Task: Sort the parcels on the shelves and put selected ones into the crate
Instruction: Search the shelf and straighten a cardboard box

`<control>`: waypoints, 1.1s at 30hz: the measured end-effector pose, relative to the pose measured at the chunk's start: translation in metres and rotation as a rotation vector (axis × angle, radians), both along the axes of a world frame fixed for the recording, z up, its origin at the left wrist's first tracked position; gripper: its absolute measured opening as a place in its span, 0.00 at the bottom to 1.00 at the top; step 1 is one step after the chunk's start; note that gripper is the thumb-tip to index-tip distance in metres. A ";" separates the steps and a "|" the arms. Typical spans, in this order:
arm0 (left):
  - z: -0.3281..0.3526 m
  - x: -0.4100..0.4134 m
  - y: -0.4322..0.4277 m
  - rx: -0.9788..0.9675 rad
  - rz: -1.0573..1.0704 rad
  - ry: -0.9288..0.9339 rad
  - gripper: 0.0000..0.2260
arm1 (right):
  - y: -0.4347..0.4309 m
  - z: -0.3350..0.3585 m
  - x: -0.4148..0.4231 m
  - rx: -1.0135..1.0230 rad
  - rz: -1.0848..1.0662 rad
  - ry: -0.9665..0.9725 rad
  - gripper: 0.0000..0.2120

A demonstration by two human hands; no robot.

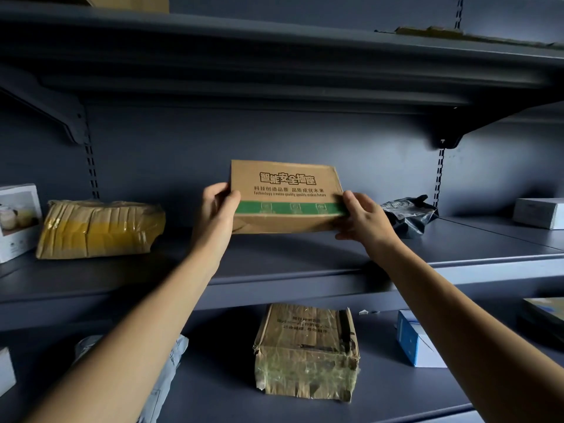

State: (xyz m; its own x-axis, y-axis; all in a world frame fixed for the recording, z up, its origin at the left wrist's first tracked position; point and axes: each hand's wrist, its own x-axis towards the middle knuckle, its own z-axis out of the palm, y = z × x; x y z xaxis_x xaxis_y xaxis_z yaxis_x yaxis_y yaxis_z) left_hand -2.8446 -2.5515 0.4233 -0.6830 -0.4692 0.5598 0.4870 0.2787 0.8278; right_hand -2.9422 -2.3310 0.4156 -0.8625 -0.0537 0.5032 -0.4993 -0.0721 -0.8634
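On the lower grey-blue metal shelf (213,377) a battered, tape-wrapped brown cardboard box (306,352) is seen. Above, over the middle shelf (290,254), a flat brown cardboard parcel with a green tape band (287,193) is held upright, gripped at its ends by the left hand (218,212) and right hand (366,221). Farther left, a yellow-taped parcel (97,228) is laid.

**Grey shelves, parcels spread along them**

Middle shelf (274,257): a white box (18,221) at far left, a yellow-taped parcel (97,228) just beside it, a black bag (409,215) right of centre, a pale box (538,212) far right. A printed carton (287,196) stands mid-shelf; whether it touches is unclear. Lower shelf (396,398): grey bag (174,355), worn carton (305,352), blue box (418,343), well apart.
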 end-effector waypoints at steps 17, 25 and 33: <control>0.003 0.000 0.004 0.069 0.107 -0.139 0.16 | -0.004 0.008 0.014 0.182 -0.196 -0.037 0.23; -0.004 -0.014 -0.006 -0.155 0.157 -0.157 0.09 | -0.007 0.000 0.007 0.314 -0.335 -0.007 0.17; -0.012 -0.015 -0.007 -0.405 0.275 -0.201 0.20 | -0.011 0.000 0.013 0.637 -0.453 0.143 0.23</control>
